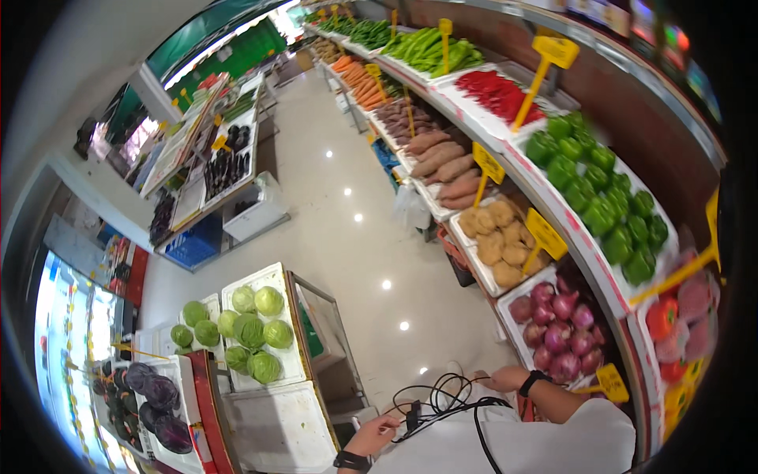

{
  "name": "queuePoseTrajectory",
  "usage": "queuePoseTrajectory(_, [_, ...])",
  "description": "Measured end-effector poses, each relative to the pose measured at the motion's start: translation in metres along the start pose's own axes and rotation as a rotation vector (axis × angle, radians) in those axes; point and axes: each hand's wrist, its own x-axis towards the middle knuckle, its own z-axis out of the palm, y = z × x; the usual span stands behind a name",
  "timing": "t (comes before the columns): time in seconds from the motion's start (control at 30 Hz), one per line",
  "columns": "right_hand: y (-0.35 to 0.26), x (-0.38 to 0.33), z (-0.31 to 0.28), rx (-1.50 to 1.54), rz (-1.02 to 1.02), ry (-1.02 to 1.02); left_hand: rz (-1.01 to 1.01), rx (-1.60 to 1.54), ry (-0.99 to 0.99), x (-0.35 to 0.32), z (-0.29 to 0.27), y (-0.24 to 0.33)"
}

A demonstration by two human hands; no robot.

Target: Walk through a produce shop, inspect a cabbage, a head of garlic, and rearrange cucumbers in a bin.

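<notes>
Left hand (371, 434): bottom centre of the frame, black wristband on, fingers curled loosely right by a small black plug-like piece (413, 414) on the black cable (442, 395). Can't honestly tell if it's gripping it or just touching.
Right hand (499, 379): lower right of centre, black watch on the wrist, fingers bent down at the far end of the cable loops. Whether it's pinching the cable, can't tell either.
Hands vs each other: apart, with the cable tangle between them.
Cable: loops sit low in the middle of the frame, over the pale floor (347, 237) and the white shirt, one strand running down the chest.
Right side: sloped produce shelf with red onions (557, 328) nearest the right hand, potatoes (497, 237) above those, then sweet potatoes (442, 162). Green bell peppers (604, 189) on the upper tier, red chillies (497, 93) further up. Yellow price tags (545, 233) stick out on stalks.
Left side: white foam crates, one full of green cabbages (253, 328), purple cabbages (162, 403) at lower left. An empty-looking white foam lid (276, 426) is just beside the left hand.
Upper left: another stand with dark aubergines (225, 166).
</notes>
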Motion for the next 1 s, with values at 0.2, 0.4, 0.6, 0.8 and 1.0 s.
queuePoseTrajectory(0.2, [0.066,0.048,0.031,0.075,-0.223,-0.367,-0.033,0.098,-0.058,0.048,-0.051,0.003])
queuePoseTrajectory(0.4, [0.082,0.107,0.03,0.523,0.205,-0.148,0.015,0.134,-0.075,0.149,-0.131,-0.003])
queuePoseTrajectory(0.6, [0.019,0.137,-0.091,0.712,0.349,0.054,0.082,0.093,-0.203,0.23,-0.251,0.033])
queuePoseTrajectory(0.8, [-0.045,0.152,-0.193,0.694,0.251,0.089,0.082,0.232,-0.253,0.283,-0.334,0.075])
queuePoseTrajectory(1.0, [-0.062,0.187,-0.26,0.684,0.14,0.01,0.108,0.352,-0.068,0.33,-0.386,0.08])
